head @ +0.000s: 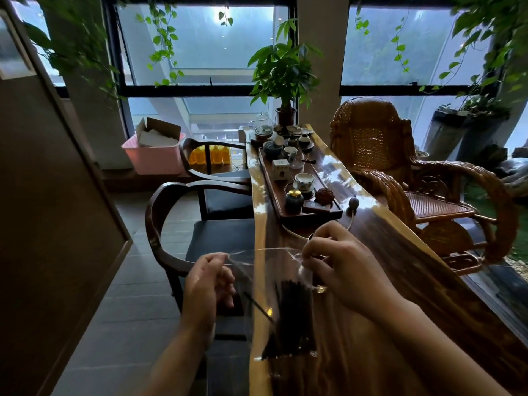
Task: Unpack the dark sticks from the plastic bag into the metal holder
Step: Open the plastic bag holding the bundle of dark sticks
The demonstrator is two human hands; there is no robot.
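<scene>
A clear plastic bag [265, 270] hangs upright over the table's near left edge. A bundle of dark sticks [291, 318] stands inside it, with one stick leaning out to the left within the bag. My left hand [207, 284] pinches the bag's top left corner. My right hand [340, 264] pinches the top right edge, so the mouth is stretched between them. A glint of metal [321, 288] shows under my right hand; I cannot tell whether it is the metal holder.
The long glossy wooden table [400, 267] runs away from me, with a dark tea tray [311, 215] of cups and jars on it. Dark wooden armchairs [171, 224] stand at the left. A rattan chair [428, 195] stands at the right. A potted plant [285, 81] is at the far end.
</scene>
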